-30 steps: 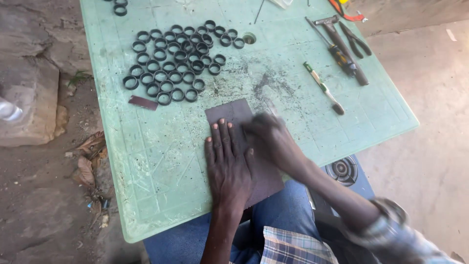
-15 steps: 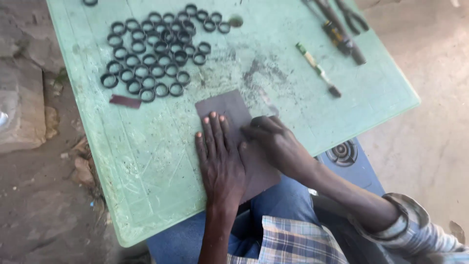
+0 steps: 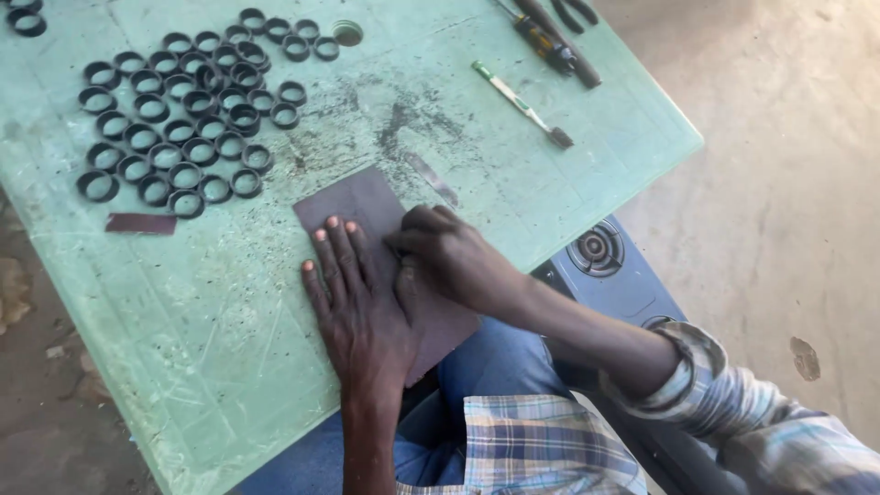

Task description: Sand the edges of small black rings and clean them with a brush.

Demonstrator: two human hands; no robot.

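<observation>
A dark brown sheet of sandpaper (image 3: 353, 199) lies on the pale green table (image 3: 229, 302), reaching over its near edge. My left hand (image 3: 359, 302) presses flat on the sheet, fingers spread. My right hand (image 3: 449, 261) sits beside it on the sheet with fingers curled down onto the paper; whatever is under the fingertips is hidden. Many black rings (image 3: 188, 119) lie grouped at the table's upper left.
A small dark strip (image 3: 140, 223) lies left of the sheet. A green-handled brush (image 3: 518, 101) and dark hand tools (image 3: 550, 41) rest at the upper right. A round hole (image 3: 346, 33) is in the tabletop. A blue-grey stove (image 3: 600, 252) stands below the table's right edge.
The view has shifted so the table sits higher and left in frame. My right hand has slid slightly on the sheet; my left hand stays pressed flat.
</observation>
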